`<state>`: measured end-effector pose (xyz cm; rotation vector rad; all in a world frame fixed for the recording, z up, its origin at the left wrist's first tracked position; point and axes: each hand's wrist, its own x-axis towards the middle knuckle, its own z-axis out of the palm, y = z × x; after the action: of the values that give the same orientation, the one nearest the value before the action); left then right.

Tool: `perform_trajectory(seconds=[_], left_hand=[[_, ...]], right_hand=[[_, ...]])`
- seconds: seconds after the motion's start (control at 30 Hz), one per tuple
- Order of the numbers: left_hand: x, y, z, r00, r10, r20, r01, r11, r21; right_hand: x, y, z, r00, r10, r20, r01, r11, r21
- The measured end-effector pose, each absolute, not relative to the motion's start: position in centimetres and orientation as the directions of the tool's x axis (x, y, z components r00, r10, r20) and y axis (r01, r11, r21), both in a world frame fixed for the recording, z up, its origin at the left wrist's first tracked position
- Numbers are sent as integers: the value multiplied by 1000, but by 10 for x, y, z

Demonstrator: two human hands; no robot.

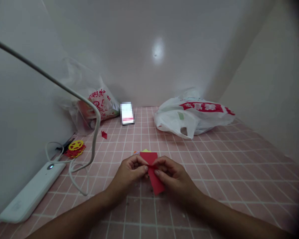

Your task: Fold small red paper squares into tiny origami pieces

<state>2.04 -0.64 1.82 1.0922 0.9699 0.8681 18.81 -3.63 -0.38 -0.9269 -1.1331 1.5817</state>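
A strip of red paper (156, 185) is held between both hands, above the middle of the table. It narrows where the fingers pinch it, and its two ends spread out above and below the grip. My left hand (132, 169) pinches its left edge between thumb and fingertips. On the opposite edge, my right hand (173, 172) does the same, the two sets of fingertips nearly touching. Just beyond the paper's far end, a bit of yellow paper (146, 150) and a small orange piece (136, 152) peek out, mostly hidden.
On the pink tiled tabletop (214, 199), a plastic bag (97, 103) and a phone (127, 113) stand at the back. Another bag (194, 114) lies right. Yellow and red cut-outs (76, 148), a red scrap (104, 134), a white power strip (32, 194) and a cable (96, 132) occupy the left.
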Motion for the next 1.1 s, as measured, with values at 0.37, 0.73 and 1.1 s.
perform_trajectory(seconds=[0.37, 0.73, 1.1], left_hand=[[18, -9, 18, 321, 929, -183, -129, 234, 964], [18, -9, 20, 327, 928, -177, -102, 221, 970], [18, -8, 19, 324, 939, -118, -13, 129, 992]], right_hand=[[189, -38, -5, -268, 963, 28, -236, -38, -971], [193, -36, 0, -272, 962, 14, -204, -43, -978], [196, -39, -1, -281, 948, 150, 90, 182, -979]])
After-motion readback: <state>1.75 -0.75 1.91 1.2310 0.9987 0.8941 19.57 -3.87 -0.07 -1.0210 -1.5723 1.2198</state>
